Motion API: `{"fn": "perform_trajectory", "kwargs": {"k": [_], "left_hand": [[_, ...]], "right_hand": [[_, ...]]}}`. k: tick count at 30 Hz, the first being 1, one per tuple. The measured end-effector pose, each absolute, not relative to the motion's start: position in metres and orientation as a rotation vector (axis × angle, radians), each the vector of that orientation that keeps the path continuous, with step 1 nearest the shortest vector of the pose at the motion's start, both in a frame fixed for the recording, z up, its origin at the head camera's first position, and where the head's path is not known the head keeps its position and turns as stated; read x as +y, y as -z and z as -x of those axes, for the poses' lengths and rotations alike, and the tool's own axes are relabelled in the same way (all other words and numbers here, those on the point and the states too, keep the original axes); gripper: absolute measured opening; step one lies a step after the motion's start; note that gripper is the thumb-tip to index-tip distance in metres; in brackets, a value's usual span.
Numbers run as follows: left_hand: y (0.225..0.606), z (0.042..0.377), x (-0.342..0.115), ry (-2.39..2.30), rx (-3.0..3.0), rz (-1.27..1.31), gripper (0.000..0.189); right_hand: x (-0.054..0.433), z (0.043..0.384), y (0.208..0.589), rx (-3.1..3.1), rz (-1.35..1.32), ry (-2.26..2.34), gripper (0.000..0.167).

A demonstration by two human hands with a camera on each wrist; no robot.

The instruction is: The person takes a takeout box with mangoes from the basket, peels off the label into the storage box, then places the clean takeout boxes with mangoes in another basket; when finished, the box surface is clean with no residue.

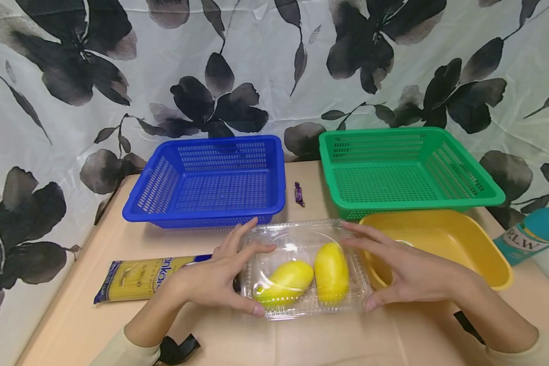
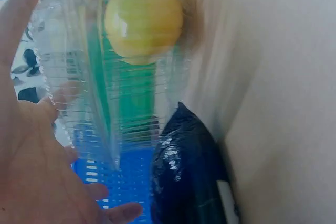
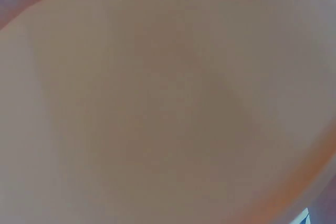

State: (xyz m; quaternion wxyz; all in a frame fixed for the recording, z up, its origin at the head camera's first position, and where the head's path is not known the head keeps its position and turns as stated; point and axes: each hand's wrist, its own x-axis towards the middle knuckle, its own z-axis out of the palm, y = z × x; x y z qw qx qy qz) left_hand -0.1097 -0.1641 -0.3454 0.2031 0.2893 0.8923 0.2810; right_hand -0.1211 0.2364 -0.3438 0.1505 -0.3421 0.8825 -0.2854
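A clear plastic clamshell container (image 1: 304,310) with its lid down lies between both hands, with two yellow mangoes (image 1: 331,269) inside. My left hand (image 1: 215,279) holds its left side, thumb at the front corner and fingers spread over the lid and back edge. On the opposite side my right hand (image 1: 407,272) grips it, fingertips at the back corner and thumb at the front one. The left wrist view shows the ribbed container wall (image 2: 105,119) beside the palm and one mango (image 2: 143,19) through the plastic. The right wrist view is a blurred beige surface, the container hidden.
Behind stand a blue basket (image 1: 203,216) and a green basket (image 1: 416,203), with a purple-wrapped candy (image 1: 299,194) between them. A yellow basin (image 1: 444,229) is under the right forearm's far side. A pasta pack (image 1: 139,279) lies left, a teal bottle (image 1: 532,234) right.
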Motion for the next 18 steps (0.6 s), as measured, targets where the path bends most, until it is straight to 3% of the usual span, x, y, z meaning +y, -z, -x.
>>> {"fn": "perform_trajectory", "kwargs": {"k": [7, 18], "left_hand": [[0.3381, 0.1055, -0.169, -0.722, 2.51, -0.813, 0.118], [0.3411, 0.1068, -0.1701, -0.819, 2.534, -0.862, 0.107]], "right_hand": [[0.2301, 0.1208, 0.3466, 2.566, 1.045, 0.799, 0.108], [0.2288, 0.1193, 0.3505, 2.602, 1.028, 0.775, 0.105]]}}
